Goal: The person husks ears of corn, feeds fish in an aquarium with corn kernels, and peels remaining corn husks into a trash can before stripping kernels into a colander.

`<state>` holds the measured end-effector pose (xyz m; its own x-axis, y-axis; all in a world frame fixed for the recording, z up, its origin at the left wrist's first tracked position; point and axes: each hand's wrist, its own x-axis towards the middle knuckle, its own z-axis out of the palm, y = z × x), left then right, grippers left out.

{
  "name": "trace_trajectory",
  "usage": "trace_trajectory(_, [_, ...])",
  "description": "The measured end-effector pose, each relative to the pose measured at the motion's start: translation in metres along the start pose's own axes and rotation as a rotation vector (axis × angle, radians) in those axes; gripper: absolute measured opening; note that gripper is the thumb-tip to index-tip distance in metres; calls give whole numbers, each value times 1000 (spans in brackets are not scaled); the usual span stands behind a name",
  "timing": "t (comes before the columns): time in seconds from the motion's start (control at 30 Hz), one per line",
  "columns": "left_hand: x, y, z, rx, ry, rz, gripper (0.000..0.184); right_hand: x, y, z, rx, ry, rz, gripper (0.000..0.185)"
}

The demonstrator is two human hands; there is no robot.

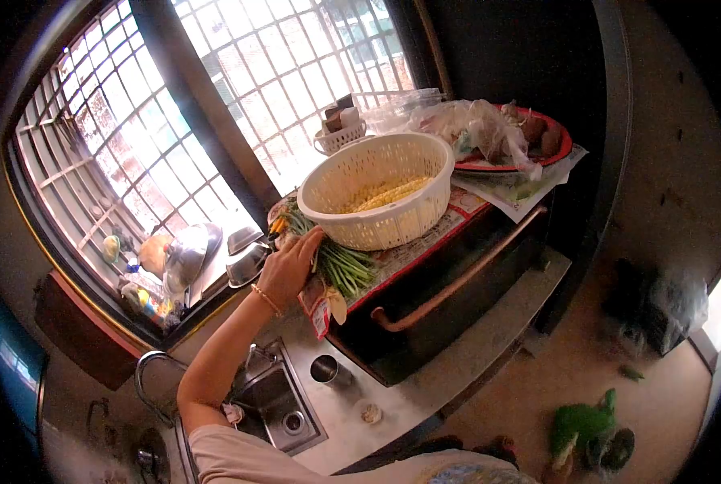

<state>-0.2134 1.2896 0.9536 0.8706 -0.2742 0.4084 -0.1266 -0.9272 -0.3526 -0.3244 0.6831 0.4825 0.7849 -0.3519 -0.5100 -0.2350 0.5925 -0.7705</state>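
My left hand (289, 270) reaches up from the lower left, its fingers closed over a bunch of long green stalks (342, 268). The fingertips are partly hidden beside a cream plastic basket (376, 230) with slotted walls. Inside the basket lie yellow kernels (388, 194) that look like corn. Several orange-tipped pieces (278, 226) show at the far end of the stalks. Stalks and basket rest on a printed, red-edged sheet covering a dark cabinet. No part of my right hand is visible.
A red tray (566, 149) with root vegetables and plastic bags stands right of the basket. A copper-coloured handle (465, 278) juts from the cabinet front. Below are a steel sink (296, 440) and a metal cup (326, 369). Metal bowls (247, 262) stand by the barred window.
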Motion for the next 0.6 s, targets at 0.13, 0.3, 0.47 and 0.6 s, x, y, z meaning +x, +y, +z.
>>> trace_trajectory(0.13, [0, 6, 2, 12, 146, -65, 42, -1, -1, -5, 16, -16, 23, 37])
trace_trajectory(0.3, [-3, -1, -4, -84, 192, -206, 36, -1, -2, -10, 27, -24, 40, 37])
trace_trajectory(0.47, [21, -23, -25, -608, 357, -519, 27, -5, -2, -17, 57, -40, 61, 36])
trace_trajectory(0.6, [57, -34, -43, -1083, -164, -965, 49, -9, -5, -24, 74, -56, 76, 36])
